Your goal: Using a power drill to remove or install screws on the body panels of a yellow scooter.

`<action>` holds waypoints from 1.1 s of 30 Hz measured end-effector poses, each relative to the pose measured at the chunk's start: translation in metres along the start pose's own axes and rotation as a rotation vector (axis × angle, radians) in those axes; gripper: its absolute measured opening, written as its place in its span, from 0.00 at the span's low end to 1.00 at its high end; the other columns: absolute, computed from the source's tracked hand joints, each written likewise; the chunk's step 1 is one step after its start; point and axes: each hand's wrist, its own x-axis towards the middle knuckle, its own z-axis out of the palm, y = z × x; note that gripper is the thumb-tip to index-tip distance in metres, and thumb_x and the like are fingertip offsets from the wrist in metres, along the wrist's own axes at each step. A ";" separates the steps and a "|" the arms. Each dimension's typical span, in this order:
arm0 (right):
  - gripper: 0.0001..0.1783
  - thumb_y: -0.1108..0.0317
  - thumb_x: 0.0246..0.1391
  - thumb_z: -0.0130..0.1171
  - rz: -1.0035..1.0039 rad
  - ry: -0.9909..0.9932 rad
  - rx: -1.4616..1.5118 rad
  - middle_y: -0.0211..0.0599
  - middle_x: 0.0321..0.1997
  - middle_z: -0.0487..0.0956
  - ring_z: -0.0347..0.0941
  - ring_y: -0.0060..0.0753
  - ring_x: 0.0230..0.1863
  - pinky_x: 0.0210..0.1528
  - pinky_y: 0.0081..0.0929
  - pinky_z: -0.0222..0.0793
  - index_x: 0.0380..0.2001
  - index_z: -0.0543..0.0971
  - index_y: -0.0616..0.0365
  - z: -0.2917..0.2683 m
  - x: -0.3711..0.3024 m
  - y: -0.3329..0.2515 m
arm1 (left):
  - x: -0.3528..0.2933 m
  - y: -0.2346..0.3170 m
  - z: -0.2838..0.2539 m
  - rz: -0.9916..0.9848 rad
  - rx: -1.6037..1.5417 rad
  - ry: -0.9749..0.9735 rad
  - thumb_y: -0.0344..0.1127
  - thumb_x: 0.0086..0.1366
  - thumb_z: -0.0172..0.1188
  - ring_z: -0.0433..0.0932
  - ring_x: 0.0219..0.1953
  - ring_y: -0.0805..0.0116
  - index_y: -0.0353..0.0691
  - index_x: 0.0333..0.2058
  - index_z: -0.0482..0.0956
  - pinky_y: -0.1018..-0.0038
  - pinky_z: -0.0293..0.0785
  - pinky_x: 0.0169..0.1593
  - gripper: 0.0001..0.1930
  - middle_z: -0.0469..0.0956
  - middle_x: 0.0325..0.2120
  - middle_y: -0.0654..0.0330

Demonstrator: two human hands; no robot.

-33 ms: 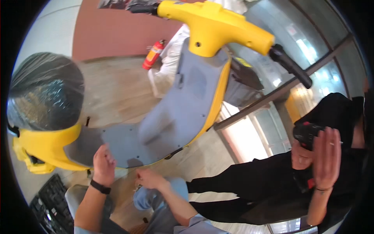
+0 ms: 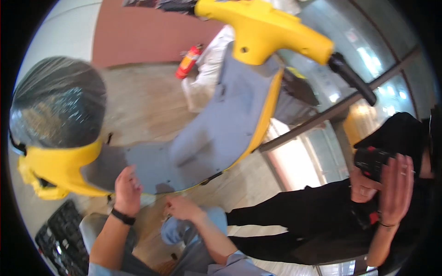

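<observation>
A yellow scooter with a grey footboard (image 2: 147, 163) stands in front of me. My left hand (image 2: 128, 192), with a black band at its wrist, is closed with curled fingers over the near edge of the footboard. Whatever those fingers hold, if anything, is too small to make out. My right hand (image 2: 183, 208) is closed too, fingers bent toward the left, just below the same edge and above my knee. Its fingertips are partly hidden, and I cannot see what is in them. The plastic-wrapped seat (image 2: 57, 103) lies to the left, the yellow handlebar (image 2: 271, 27) at the top.
At the right a person in black holds a black-and-red power tool (image 2: 370, 162), the other hand (image 2: 397, 191) raised beside it. An open black tool case (image 2: 62, 239) lies at lower left. A red fire extinguisher (image 2: 189, 62) stands beyond the scooter, near glass doors (image 2: 308, 147).
The whole scene has shifted slightly to the right in the picture. Both my hands keep nearly the same pose beside the footboard.
</observation>
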 end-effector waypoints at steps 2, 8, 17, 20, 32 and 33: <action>0.17 0.55 0.54 0.56 0.002 -0.029 -0.020 0.53 0.34 0.80 0.76 0.60 0.40 0.41 0.50 0.71 0.35 0.76 0.59 -0.004 -0.002 0.005 | 0.001 -0.008 -0.001 0.064 -0.004 -0.026 0.38 0.65 0.57 0.60 0.20 0.81 0.51 0.26 0.68 0.78 0.57 0.25 0.09 0.59 0.17 0.74; 0.16 0.55 0.54 0.55 0.109 -0.113 0.003 0.53 0.32 0.81 0.77 0.59 0.38 0.41 0.52 0.72 0.31 0.78 0.59 -0.038 -0.019 -0.008 | -0.042 -0.023 0.019 -0.012 0.280 -0.252 0.32 0.64 0.59 0.64 0.23 0.81 0.47 0.25 0.72 0.78 0.62 0.30 0.08 0.66 0.19 0.72; 0.15 0.56 0.52 0.53 0.118 -0.165 -0.065 0.51 0.28 0.80 0.77 0.59 0.35 0.39 0.53 0.71 0.28 0.79 0.58 -0.038 -0.023 -0.015 | -0.066 -0.009 0.023 -0.330 0.503 -0.885 0.31 0.66 0.58 0.53 0.22 0.79 0.39 0.19 0.61 0.76 0.51 0.27 0.19 0.57 0.18 0.71; 0.14 0.58 0.52 0.53 0.111 -0.157 -0.047 0.50 0.27 0.80 0.77 0.58 0.35 0.39 0.53 0.71 0.26 0.78 0.58 -0.039 -0.023 -0.015 | -0.066 -0.005 0.036 -0.412 0.505 -0.947 0.29 0.64 0.58 0.51 0.19 0.75 0.39 0.16 0.55 0.72 0.48 0.25 0.22 0.55 0.14 0.67; 0.10 0.64 0.52 0.58 0.021 -0.119 -0.008 0.45 0.23 0.77 0.74 0.54 0.31 0.34 0.51 0.69 0.25 0.76 0.59 -0.047 -0.021 -0.018 | -0.073 -0.001 0.097 0.325 0.080 -0.906 0.35 0.48 0.67 0.57 0.13 0.69 0.48 0.14 0.56 0.68 0.50 0.23 0.23 0.55 0.12 0.66; 0.10 0.63 0.53 0.57 0.009 -0.139 -0.029 0.45 0.24 0.77 0.75 0.52 0.31 0.34 0.48 0.71 0.25 0.76 0.60 -0.047 -0.021 -0.016 | -0.082 -0.002 0.103 0.359 0.130 -0.666 0.38 0.48 0.66 0.50 0.08 0.68 0.49 0.09 0.48 0.65 0.44 0.20 0.29 0.48 0.07 0.67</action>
